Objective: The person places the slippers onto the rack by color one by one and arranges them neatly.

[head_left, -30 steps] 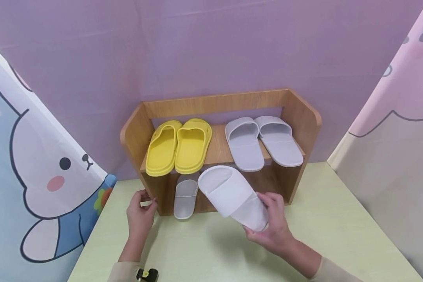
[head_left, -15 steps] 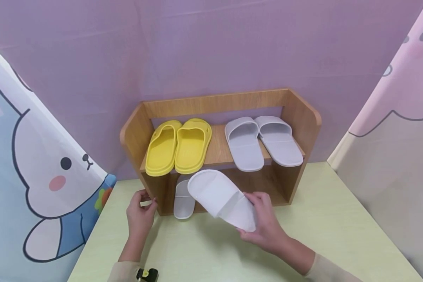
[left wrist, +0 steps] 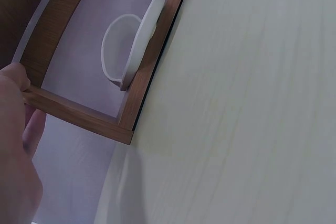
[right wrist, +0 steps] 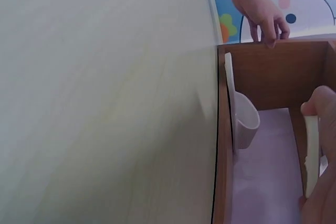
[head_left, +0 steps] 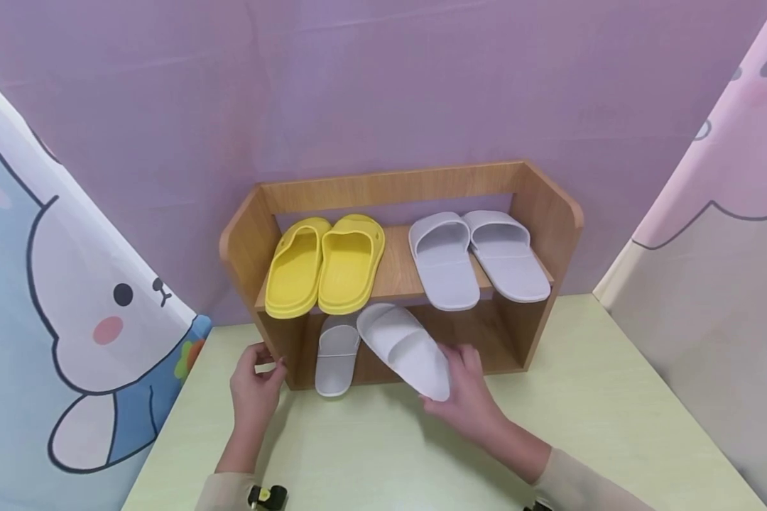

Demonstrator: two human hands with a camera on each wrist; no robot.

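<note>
My right hand (head_left: pixel 466 394) grips a white slide slipper (head_left: pixel 418 358) by its heel end. The slipper is tilted, its strap end pointing up-left at the opening of the rack's lower shelf. In the right wrist view the same slipper (right wrist: pixel 311 153) shows edge-on beside my fingers. My left hand (head_left: pixel 256 387) pinches the front edge of the wooden shoe rack's (head_left: pixel 390 191) left side panel, thumb inside and fingers outside in the left wrist view. A matching white slipper (head_left: pixel 335 365) rests on the lower shelf at the left, its heel jutting slightly past the front edge.
Two yellow clogs (head_left: pixel 348 273) stand on the upper shelf at the left. Two pale grey slippers (head_left: pixel 447 277) sit at the right, overhanging the edge. Behind the rack hangs a purple curtain (head_left: pixel 390 85). The rack stands on a pale green table (head_left: pixel 613 397).
My right hand has moved left and toward the rack, turning the white slipper as it comes closer to the lower shelf. My left hand has stayed on the side panel.
</note>
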